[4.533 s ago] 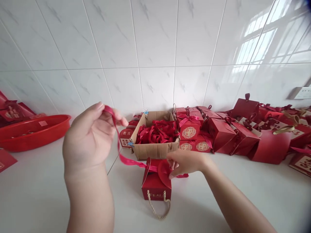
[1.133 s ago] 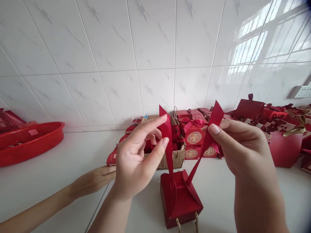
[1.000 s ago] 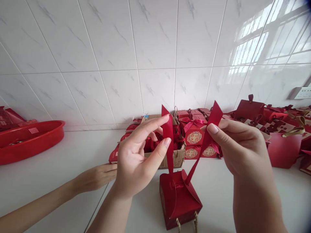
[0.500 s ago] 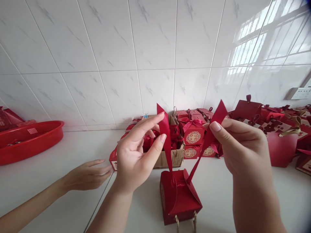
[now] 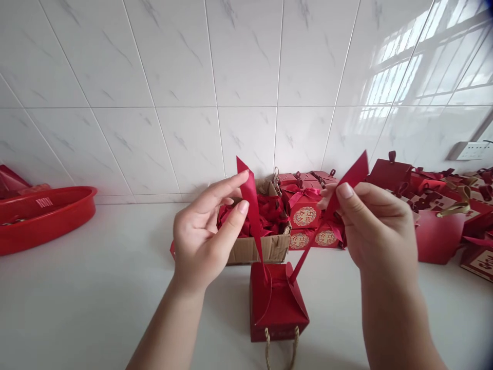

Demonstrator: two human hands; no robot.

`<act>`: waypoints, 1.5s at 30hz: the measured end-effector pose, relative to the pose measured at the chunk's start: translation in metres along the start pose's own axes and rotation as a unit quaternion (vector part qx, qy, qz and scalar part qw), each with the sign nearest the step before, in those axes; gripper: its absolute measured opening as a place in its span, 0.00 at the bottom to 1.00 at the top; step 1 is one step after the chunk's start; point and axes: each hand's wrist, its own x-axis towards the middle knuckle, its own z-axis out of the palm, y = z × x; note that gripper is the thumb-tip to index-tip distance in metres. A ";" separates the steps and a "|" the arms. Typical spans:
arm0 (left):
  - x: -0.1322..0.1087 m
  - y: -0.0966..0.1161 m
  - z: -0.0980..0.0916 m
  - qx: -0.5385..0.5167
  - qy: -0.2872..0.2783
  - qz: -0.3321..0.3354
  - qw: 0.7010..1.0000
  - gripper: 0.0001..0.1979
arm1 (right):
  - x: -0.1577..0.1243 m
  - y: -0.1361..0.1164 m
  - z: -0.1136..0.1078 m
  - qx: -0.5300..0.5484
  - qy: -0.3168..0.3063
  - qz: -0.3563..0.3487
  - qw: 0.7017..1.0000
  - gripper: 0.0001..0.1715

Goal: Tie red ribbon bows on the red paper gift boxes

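Note:
A small red gift box point(image 5: 285, 308) with a curved-flap top and a twisted cord handle point(image 5: 296, 343) stands on the white counter in front of me. Red ribbon point(image 5: 254, 218) runs up from its top in two slanted-cut ends. My left hand point(image 5: 204, 236) pinches one end between thumb and fingers, left of the box. To the right, my right hand point(image 5: 375, 231) grips the other end between thumb and forefinger. Both ends are held up and apart in a V, untied. The right hand's lower fingers are partly hidden behind its thumb.
Behind the gift box, a cardboard carton point(image 5: 265, 249) holds a heap of red ribbon. Stacked red boxes with gold round labels point(image 5: 305, 216) stand beside it. More red bags point(image 5: 439, 234) crowd the right. A red plastic basin point(image 5: 50, 221) sits at left, against the tiled wall point(image 5: 185, 149).
Another person's hand at the left, by a red box, has left the view, and most of that box no longer shows. My hands have spread slightly apart, still holding the ribbon ends.

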 end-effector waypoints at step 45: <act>-0.006 -0.024 0.019 0.047 -0.087 0.118 0.988 0.09 | -0.006 0.016 0.021 0.102 -0.221 0.110 0.964 0.07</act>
